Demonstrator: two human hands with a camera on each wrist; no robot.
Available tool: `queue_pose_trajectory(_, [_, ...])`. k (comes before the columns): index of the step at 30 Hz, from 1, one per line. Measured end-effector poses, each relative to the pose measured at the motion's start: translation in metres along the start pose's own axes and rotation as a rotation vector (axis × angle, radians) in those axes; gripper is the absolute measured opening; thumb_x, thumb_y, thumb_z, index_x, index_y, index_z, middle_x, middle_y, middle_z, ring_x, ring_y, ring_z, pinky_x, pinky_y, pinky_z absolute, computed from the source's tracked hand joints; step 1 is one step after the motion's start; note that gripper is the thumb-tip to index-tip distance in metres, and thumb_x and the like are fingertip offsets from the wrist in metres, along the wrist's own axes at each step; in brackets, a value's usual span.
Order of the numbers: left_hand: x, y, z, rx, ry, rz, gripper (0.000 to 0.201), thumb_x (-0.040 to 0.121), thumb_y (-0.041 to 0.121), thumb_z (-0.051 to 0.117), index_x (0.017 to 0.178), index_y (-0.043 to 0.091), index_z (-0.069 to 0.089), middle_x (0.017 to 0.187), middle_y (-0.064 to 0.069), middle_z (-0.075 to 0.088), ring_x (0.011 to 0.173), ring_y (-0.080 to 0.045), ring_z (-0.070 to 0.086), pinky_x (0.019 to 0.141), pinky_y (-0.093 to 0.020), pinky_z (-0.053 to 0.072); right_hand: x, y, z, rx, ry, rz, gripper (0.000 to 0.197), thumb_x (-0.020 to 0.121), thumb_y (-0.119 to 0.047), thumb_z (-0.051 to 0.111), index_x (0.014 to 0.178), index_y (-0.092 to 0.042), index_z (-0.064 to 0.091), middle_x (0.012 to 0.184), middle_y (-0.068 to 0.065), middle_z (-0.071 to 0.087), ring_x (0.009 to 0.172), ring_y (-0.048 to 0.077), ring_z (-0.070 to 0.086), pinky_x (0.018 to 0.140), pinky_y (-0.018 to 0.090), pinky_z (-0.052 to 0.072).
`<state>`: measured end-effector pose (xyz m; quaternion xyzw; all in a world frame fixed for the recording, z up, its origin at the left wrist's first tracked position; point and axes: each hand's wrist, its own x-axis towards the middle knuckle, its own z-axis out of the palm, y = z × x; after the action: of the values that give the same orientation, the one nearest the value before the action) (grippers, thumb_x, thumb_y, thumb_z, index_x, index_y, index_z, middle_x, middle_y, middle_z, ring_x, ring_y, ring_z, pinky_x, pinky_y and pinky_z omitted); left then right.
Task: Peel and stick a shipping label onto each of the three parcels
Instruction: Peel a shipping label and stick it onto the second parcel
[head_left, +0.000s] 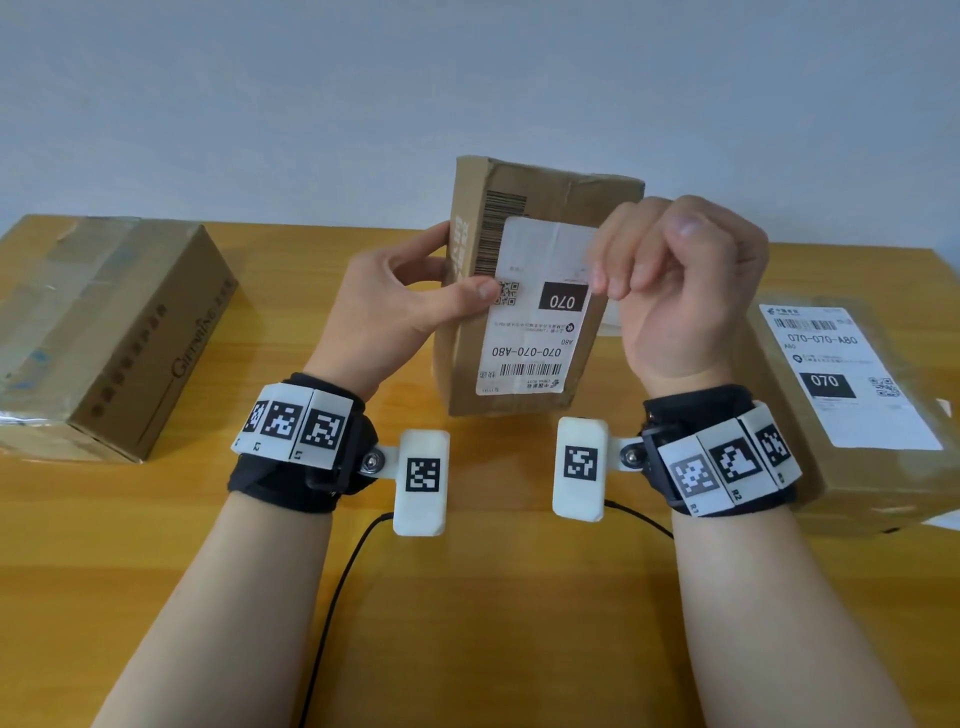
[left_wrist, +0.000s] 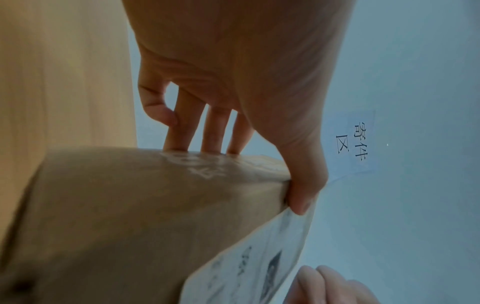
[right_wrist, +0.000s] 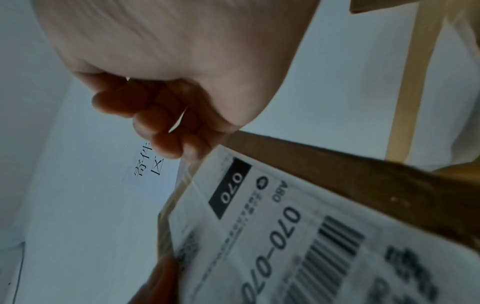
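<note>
A brown cardboard parcel (head_left: 465, 374) stands upright at the table's middle. My left hand (head_left: 405, 301) grips its left side, fingers behind and thumb pressing the left edge of a white shipping label (head_left: 530, 332) printed "070". In the left wrist view the label (left_wrist: 259, 257) bows away from the box face (left_wrist: 130, 216). My right hand (head_left: 618, 270) has curled fingers and pinches the label's right edge (right_wrist: 223, 152). A second parcel (head_left: 779, 431) at the right lies flat with a label (head_left: 852, 374) stuck on top. A third parcel (head_left: 104, 332) at the left shows no label.
The wooden table (head_left: 493, 597) ends at a pale wall behind. A black cable (head_left: 337, 587) runs across the near table between my forearms. A white scrap of paper (head_left: 613, 319) lies behind the middle parcel. A small printed sign (left_wrist: 350, 142) is on the wall.
</note>
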<state>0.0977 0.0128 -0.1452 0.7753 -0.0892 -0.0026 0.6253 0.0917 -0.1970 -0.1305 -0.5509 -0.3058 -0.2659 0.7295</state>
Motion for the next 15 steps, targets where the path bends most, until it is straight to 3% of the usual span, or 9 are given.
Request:
queue_pose_trajectory(3, [0.000, 0.002, 0.000, -0.038, 0.022, -0.009, 0.039, 0.084, 0.031, 0.088, 0.115, 0.045, 0.068, 0.103, 0.006, 0.083, 0.106, -0.009, 0.077, 0.103, -0.038, 0.058, -0.002, -0.003, 0.004, 0.028, -0.060, 0.072, 0.038, 0.088, -0.007, 0.039, 0.052, -0.011, 0.051, 0.046, -0.013, 0.050, 0.038, 0.013, 0.048, 0.053, 0.023, 0.035])
queue_pose_trajectory(5, [0.000, 0.002, 0.000, -0.053, 0.023, -0.011, 0.034, 0.090, 0.023, 0.084, 0.110, 0.045, 0.068, 0.096, 0.010, 0.083, 0.097, -0.005, 0.078, 0.091, -0.027, 0.060, -0.004, -0.003, 0.008, 0.051, -0.125, 0.146, 0.038, 0.085, -0.007, 0.039, 0.049, -0.011, 0.050, 0.043, -0.012, 0.047, 0.035, 0.012, 0.045, 0.052, 0.020, 0.034])
queue_pose_trajectory(7, [0.000, 0.003, 0.000, -0.081, 0.041, -0.020, 0.031, 0.092, 0.022, 0.080, 0.109, 0.043, 0.066, 0.085, 0.018, 0.081, 0.082, 0.004, 0.076, 0.071, -0.010, 0.052, -0.007, 0.000, 0.013, 0.042, -0.229, 0.234, 0.038, 0.085, -0.006, 0.040, 0.048, -0.009, 0.050, 0.041, -0.010, 0.045, 0.033, 0.014, 0.045, 0.049, 0.021, 0.034])
queue_pose_trajectory(9, [0.001, 0.002, 0.000, -0.101, 0.054, -0.019, 0.032, 0.093, 0.022, 0.078, 0.118, 0.036, 0.064, 0.079, 0.021, 0.079, 0.071, 0.008, 0.072, 0.061, -0.005, 0.047, -0.011, 0.004, 0.017, 0.019, -0.341, 0.333, 0.038, 0.085, -0.005, 0.042, 0.047, -0.008, 0.050, 0.040, -0.004, 0.045, 0.032, 0.018, 0.046, 0.048, 0.022, 0.035])
queue_pose_trajectory(12, [0.001, 0.002, 0.001, -0.078, 0.026, -0.003, 0.032, 0.094, 0.023, 0.077, 0.121, 0.035, 0.065, 0.079, 0.020, 0.079, 0.068, 0.009, 0.069, 0.060, -0.004, 0.045, -0.015, 0.009, 0.023, -0.010, -0.462, 0.407, 0.040, 0.086, -0.004, 0.044, 0.048, -0.013, 0.054, 0.042, 0.000, 0.051, 0.035, 0.022, 0.049, 0.052, 0.023, 0.041])
queue_pose_trajectory(15, [0.000, 0.003, 0.000, -0.067, 0.016, 0.011, 0.030, 0.092, 0.026, 0.079, 0.115, 0.040, 0.067, 0.081, 0.019, 0.080, 0.069, 0.010, 0.068, 0.061, -0.004, 0.044, -0.014, 0.009, 0.027, -0.064, -0.459, 0.372, 0.038, 0.085, -0.001, 0.043, 0.051, -0.014, 0.056, 0.044, 0.003, 0.051, 0.039, 0.023, 0.050, 0.055, 0.027, 0.042])
